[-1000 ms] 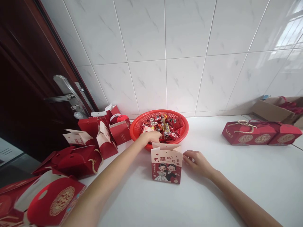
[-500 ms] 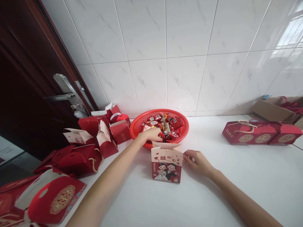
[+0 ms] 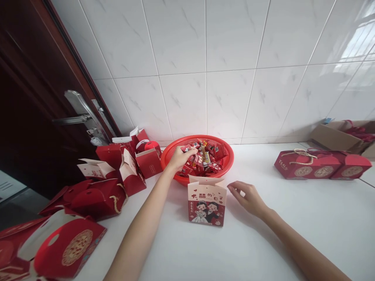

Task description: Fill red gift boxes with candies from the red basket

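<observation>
My left hand is over the left part of a red perforated plastic basket of wrapped candies. Its thumb and fingers are pinched on red-wrapped candy, partly hidden by the hand. In front of the basket stands an upright candy box, cream on top and red below, printed with a cartoon couple. Its top flaps are open. At the box's upper right edge is my right hand, fingers curled and tips together, with nothing visible in them. Whether the tips touch the box I cannot tell.
Several red gift boxes crowd the left side beside a dark door. More red boxes with rope handles stand at the right, before a cardboard carton. A tiled wall closes off the back of the white table.
My left hand has risen from among the candies and shifted slightly left, now with candy in its fingers. My right hand has hardly moved beside the box.
</observation>
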`<state>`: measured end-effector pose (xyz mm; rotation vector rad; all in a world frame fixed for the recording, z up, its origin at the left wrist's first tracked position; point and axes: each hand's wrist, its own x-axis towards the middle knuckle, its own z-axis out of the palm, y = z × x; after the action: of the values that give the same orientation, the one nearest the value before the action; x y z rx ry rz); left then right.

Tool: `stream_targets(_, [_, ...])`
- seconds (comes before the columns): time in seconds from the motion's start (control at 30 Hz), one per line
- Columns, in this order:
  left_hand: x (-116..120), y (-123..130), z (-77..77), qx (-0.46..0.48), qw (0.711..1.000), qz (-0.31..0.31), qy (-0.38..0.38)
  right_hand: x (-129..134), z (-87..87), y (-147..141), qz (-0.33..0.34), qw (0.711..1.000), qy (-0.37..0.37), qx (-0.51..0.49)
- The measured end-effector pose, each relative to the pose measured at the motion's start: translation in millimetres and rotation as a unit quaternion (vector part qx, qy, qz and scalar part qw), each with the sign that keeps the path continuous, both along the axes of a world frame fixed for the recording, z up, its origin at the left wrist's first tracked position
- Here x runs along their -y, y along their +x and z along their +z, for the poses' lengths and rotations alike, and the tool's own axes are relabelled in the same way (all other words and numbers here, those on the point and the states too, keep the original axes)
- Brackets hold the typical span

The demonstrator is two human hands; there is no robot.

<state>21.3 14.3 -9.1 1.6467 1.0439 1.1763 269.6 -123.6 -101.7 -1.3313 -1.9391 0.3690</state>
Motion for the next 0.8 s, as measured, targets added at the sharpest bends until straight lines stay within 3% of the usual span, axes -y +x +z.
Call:
stream_targets(0.17, [3.2,-4.3,-1.1,0.019,1.000,0.001,-0.006,-2.8,25.3,2.3,-0.082,0.983,0.125,-0.108])
stream_targets(0.27, [1.7,-6.0,-2.6,0.014,1.000,0.004,-0.001,-12.8,51.5,-8.4,-0.066,0.977,0.160,-0.126])
stream_targets(0.47, [-1.0,-7.4,-8.6,-0.003,1.000,0.005,0.021,-64.0,94.6,-40.0,0.022,0.983,0.057,-0.174])
stream_targets(0.63, [3.4,-7.1,-6.4,0.004,0.999,0.032,0.020,-99.9,91.4,-67.0,0.116,0.984,-0.015,-0.135])
stream_targets(0.8, [9.6,-7.6,-2.9,0.004,0.998,0.060,0.007,-104.2,78.6,-77.5,0.169,0.971,-0.049,-0.162])
